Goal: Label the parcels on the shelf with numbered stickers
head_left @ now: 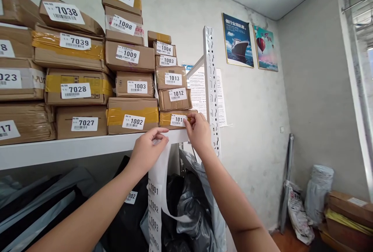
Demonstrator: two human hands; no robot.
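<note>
My right hand (pixel 199 129) has its fingers closed at the right end of a white number label (pixel 178 120). That label lies against the front of a yellow-taped cardboard box (pixel 165 119) at the shelf's right end, and my fingers cover its last digit. My left hand (pixel 150 147) is pinched on a long strip of labels (pixel 154 197) just below the shelf edge. The strip hangs down with printed numbers such as 1001 and 1002, and part of it curls to the right.
Labelled cardboard boxes (pixel 132 116) are stacked along the white shelf (pixel 87 149). A perforated metal post (pixel 211 81) rises at its right end. Dark and grey plastic parcels (pixel 194 197) fill the level below. Wrapped rolls (pixel 319 190) and more boxes (pixel 349 221) stand at the right.
</note>
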